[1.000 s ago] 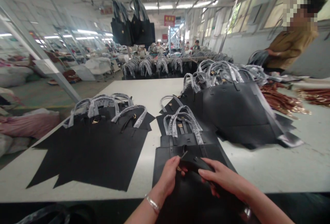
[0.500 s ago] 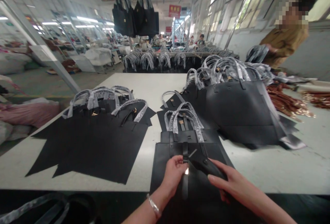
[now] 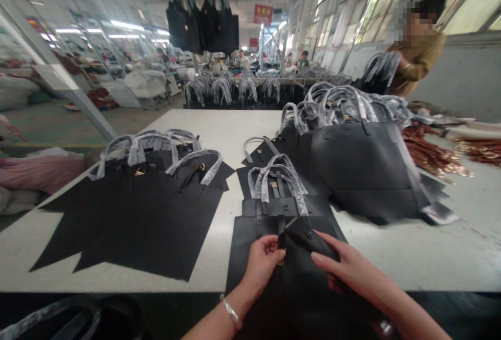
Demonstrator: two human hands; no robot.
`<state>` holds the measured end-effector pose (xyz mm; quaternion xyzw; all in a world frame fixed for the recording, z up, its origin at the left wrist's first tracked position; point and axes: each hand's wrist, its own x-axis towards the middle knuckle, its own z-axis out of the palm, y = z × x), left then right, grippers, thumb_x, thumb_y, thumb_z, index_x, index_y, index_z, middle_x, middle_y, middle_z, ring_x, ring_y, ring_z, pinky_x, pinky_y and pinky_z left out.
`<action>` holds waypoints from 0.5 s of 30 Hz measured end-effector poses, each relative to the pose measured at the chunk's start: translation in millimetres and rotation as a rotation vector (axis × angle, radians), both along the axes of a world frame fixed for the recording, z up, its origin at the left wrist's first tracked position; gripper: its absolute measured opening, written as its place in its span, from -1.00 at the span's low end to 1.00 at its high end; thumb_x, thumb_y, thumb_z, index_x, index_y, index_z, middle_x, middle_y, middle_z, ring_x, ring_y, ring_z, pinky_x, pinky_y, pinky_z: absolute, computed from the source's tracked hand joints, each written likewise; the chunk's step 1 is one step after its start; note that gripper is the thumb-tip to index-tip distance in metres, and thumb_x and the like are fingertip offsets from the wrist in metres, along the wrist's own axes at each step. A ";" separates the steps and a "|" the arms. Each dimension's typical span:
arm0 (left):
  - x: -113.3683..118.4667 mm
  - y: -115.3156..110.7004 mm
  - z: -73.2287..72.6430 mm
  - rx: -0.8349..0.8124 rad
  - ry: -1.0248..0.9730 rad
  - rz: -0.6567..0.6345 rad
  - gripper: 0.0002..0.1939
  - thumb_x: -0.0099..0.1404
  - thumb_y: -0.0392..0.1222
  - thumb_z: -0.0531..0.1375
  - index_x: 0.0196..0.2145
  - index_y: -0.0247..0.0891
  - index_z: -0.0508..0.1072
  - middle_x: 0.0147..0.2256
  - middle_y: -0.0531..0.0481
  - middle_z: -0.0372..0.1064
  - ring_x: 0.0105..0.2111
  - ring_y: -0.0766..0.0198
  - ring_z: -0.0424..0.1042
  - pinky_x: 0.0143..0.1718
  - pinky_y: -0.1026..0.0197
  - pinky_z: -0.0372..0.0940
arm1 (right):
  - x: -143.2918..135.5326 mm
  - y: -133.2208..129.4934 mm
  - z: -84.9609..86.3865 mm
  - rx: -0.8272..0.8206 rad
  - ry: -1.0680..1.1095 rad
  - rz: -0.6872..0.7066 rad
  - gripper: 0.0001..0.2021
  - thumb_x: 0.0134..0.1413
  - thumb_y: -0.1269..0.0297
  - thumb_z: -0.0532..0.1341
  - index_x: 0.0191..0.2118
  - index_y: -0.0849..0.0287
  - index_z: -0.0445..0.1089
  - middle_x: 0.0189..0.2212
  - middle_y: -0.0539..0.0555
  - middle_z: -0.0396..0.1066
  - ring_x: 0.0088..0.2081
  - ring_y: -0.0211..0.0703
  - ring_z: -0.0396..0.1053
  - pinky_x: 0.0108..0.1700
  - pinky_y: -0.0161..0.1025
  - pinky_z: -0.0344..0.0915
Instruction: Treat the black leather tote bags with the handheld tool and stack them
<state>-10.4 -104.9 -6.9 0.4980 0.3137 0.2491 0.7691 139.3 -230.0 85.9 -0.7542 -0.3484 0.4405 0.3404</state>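
A black bag panel (image 3: 254, 267) with clear-wrapped handles (image 3: 284, 173) lies in front of me, on top of other panels. The fingers of my left hand (image 3: 263, 259) are closed on a narrow black strap (image 3: 281, 225) at the panel's upper middle. A gold-coloured metal piece shows by that thumb, mostly covered. In my right hand (image 3: 344, 262) is a dark, pointed black piece (image 3: 303, 235), its tip close to the strap. A thin pale strip lies by the tip; I cannot tell whether this is a tool or leather.
Stacked black panels with wrapped handles lie to the left (image 3: 144, 225) and right (image 3: 360, 168) on the white table (image 3: 207, 256). Brown straps (image 3: 426, 152) lie far right. A person (image 3: 418, 63) holding wrapped handles stands behind them. Finished black bags (image 3: 203, 27) hang overhead.
My hands stay nearly in place at the strap. The gold-coloured piece, bright before, is now darker and more covered. The person at right has moved slightly left.
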 end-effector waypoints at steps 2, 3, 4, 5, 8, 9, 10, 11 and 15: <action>-0.2 1.0 0.2 0.054 0.019 -0.090 -0.71 -0.04 -0.31 0.29 -0.27 -0.38 0.51 -0.42 -0.06 0.45 -0.48 0.30 0.37 -0.46 0.31 0.25 | -3.0 -5.3 -4.0 -0.027 0.043 0.073 -0.36 0.07 0.14 0.22 0.26 0.17 0.14 -0.62 -0.08 0.43 -0.65 -0.25 0.37 -0.61 -0.39 0.26; 0.3 2.0 0.4 0.087 0.037 -0.129 -0.71 -0.05 -0.32 0.29 -0.28 -0.38 0.52 -0.42 -0.06 0.45 -0.49 0.31 0.36 -0.47 0.31 0.24 | -5.1 -6.5 -6.9 -0.025 0.051 0.087 -0.38 0.07 0.15 0.21 0.25 0.16 0.16 -0.61 -0.07 0.44 -0.65 -0.25 0.37 -0.61 -0.39 0.26; 1.2 3.4 0.8 0.110 0.055 -0.160 -0.71 -0.06 -0.33 0.30 -0.29 -0.38 0.52 -0.42 -0.05 0.45 -0.50 0.32 0.36 -0.48 0.32 0.23 | -6.9 -6.3 -9.6 -0.013 0.042 0.077 -0.39 0.08 0.16 0.21 0.25 0.16 0.17 -0.62 -0.08 0.43 -0.65 -0.25 0.37 -0.61 -0.39 0.26; 2.8 5.0 1.3 0.117 0.074 -0.179 -0.71 -0.06 -0.32 0.31 -0.30 -0.38 0.51 -0.43 -0.05 0.44 -0.51 0.33 0.35 -0.49 0.33 0.22 | -7.7 -4.9 -11.9 0.004 0.015 0.046 -0.39 0.08 0.15 0.20 0.26 0.17 0.16 -0.64 -0.09 0.41 -0.65 -0.25 0.37 -0.62 -0.38 0.26; 10.9 11.9 3.4 0.104 0.087 -0.197 -0.72 0.02 -0.20 0.30 -0.29 -0.39 0.50 -0.46 -0.05 0.42 -0.54 0.34 0.33 -0.55 0.35 0.17 | -2.2 0.8 -13.0 0.047 -0.110 -0.078 -0.34 0.10 0.07 0.19 0.28 0.21 0.11 -0.72 -0.12 0.35 -0.66 -0.20 0.37 -0.59 -0.35 0.27; 14.6 15.1 4.0 0.117 0.068 -0.196 -0.72 0.06 -0.18 0.29 -0.27 -0.39 0.50 -0.46 -0.05 0.42 -0.54 0.34 0.33 -0.55 0.35 0.17 | 2.0 1.4 -11.6 0.053 -0.148 -0.103 -0.32 0.10 0.03 0.19 0.28 0.22 0.11 -0.73 -0.12 0.35 -0.65 -0.18 0.38 -0.58 -0.34 0.28; 18.6 18.8 4.4 0.149 0.037 -0.183 -0.74 0.08 -0.17 0.27 -0.28 -0.38 0.51 -0.43 -0.07 0.43 -0.52 0.33 0.34 -0.53 0.35 0.18 | 6.8 0.6 -9.7 0.053 -0.175 -0.116 -0.32 0.09 0.00 0.19 0.28 0.21 0.11 -0.74 -0.11 0.37 -0.64 -0.17 0.39 -0.56 -0.33 0.28; 22.7 23.0 4.6 0.198 0.002 -0.158 -0.78 0.10 -0.18 0.26 -0.30 -0.37 0.52 -0.38 -0.09 0.45 -0.48 0.31 0.37 -0.50 0.34 0.21 | 11.9 -1.9 -7.5 0.051 -0.191 -0.125 -0.31 0.09 -0.02 0.19 0.27 0.20 0.12 -0.73 -0.10 0.38 -0.63 -0.15 0.40 -0.55 -0.32 0.29; 37.2 45.0 4.0 0.413 -0.044 -0.023 -0.86 0.15 -0.20 0.22 -0.44 -0.32 0.53 -0.15 -0.13 0.45 -0.22 0.19 0.43 -0.24 0.26 0.30 | 29.8 -25.0 -0.7 0.039 -0.184 -0.203 -0.30 0.08 -0.05 0.19 0.26 0.22 0.11 -0.71 -0.09 0.40 -0.61 -0.13 0.41 -0.52 -0.29 0.31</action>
